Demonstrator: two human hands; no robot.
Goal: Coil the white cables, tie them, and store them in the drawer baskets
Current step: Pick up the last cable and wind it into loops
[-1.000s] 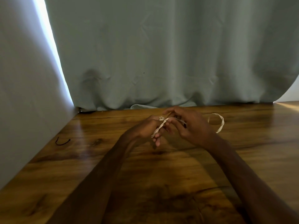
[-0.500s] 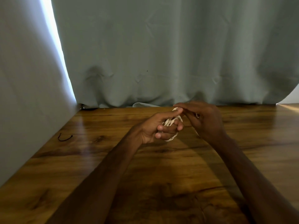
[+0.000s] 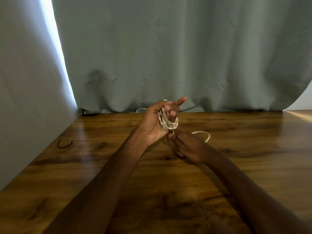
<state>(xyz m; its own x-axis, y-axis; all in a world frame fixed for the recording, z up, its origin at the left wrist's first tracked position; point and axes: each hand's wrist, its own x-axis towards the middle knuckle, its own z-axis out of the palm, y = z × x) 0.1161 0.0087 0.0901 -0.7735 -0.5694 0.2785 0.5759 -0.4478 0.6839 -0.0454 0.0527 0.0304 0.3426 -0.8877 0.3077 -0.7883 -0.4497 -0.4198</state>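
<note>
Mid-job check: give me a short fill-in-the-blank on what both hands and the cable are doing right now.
1. The white cable is looped around the fingers of the ____ hand.
2. The right hand pinches the cable's loose end just ____ the coil.
3. The small black tie lies on the wooden ____, untouched.

Missing words: left; below; table

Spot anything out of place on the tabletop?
One stray item: a small black tie lies alone near the table's left edge, apart from both hands. Otherwise nothing spilled or damaged.
</note>
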